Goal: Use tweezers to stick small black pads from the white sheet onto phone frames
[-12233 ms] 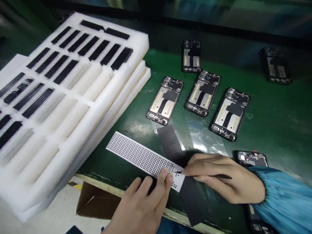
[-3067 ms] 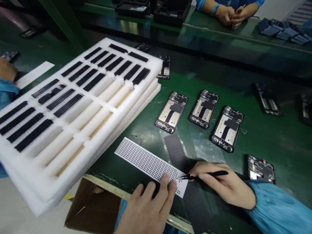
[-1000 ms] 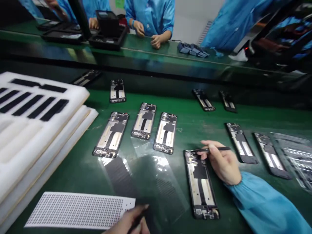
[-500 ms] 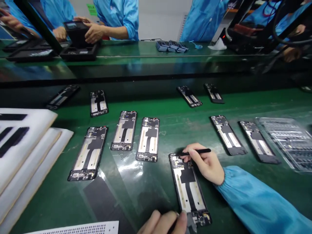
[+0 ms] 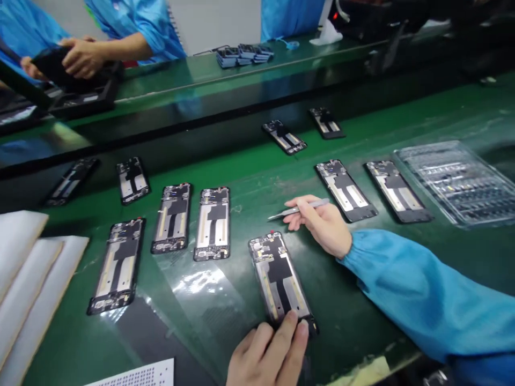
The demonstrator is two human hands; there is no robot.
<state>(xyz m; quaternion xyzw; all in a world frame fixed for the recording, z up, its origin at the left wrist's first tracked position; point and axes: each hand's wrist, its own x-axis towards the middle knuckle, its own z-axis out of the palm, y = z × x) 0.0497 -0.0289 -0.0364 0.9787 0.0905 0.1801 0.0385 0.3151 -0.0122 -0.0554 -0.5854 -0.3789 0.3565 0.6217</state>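
Observation:
An open phone frame (image 5: 279,279) lies lengthwise on the green belt (image 5: 249,177) in front of me. My left hand (image 5: 267,354) rests at its near end, fingertips pressed flat on the bottom edge. My right hand (image 5: 319,225), in a blue sleeve, hovers just beyond the frame's top right and pinches a pair of tweezers (image 5: 295,210) whose tips point left. Nothing visible sits in the tweezer tips.
Several more phone frames (image 5: 212,222) lie in rows across the belt. White foam trays (image 5: 24,279) are stacked at the left, a dotted sticker sheet (image 5: 137,375) at the near edge, a clear plastic tray (image 5: 454,182) at the right. Other people's hands (image 5: 80,56) work across the far bench.
The view swung right and up. My right hand lifted the tweezers off the frame's top end and away to the right. My left fingers moved onto the frame's near end.

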